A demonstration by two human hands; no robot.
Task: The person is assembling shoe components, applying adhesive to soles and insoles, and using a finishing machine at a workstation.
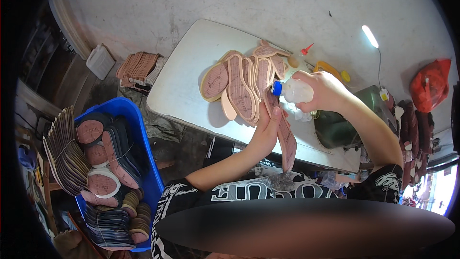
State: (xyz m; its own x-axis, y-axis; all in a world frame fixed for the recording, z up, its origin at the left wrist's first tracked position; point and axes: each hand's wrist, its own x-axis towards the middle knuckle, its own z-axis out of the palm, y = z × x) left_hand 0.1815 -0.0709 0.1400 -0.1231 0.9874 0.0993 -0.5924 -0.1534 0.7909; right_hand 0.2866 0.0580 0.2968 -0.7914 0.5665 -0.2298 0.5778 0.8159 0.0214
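Note:
My left hand (269, 125) grips a pinkish-brown shoe insole (288, 145), which is held up on edge above the front of the white table (191, 48). In my right hand (322, 90) is a translucent plastic bottle (294, 91), tipped sideways with its blue cap end (276, 88) pointing left. That cap end is at the upper end of the insole; whether it touches cannot be made out. Just beyond and left of my hands lies a loose pile of similar insoles (239, 86) with pale edges.
At the left, a blue bin (143, 139) holds tied bundles of insoles (112, 228). Another insole stack (137, 68) and a white jug (100, 61) stand by the wall. A red-tipped bottle (306, 49) and a dark green container (335, 127) are on the right.

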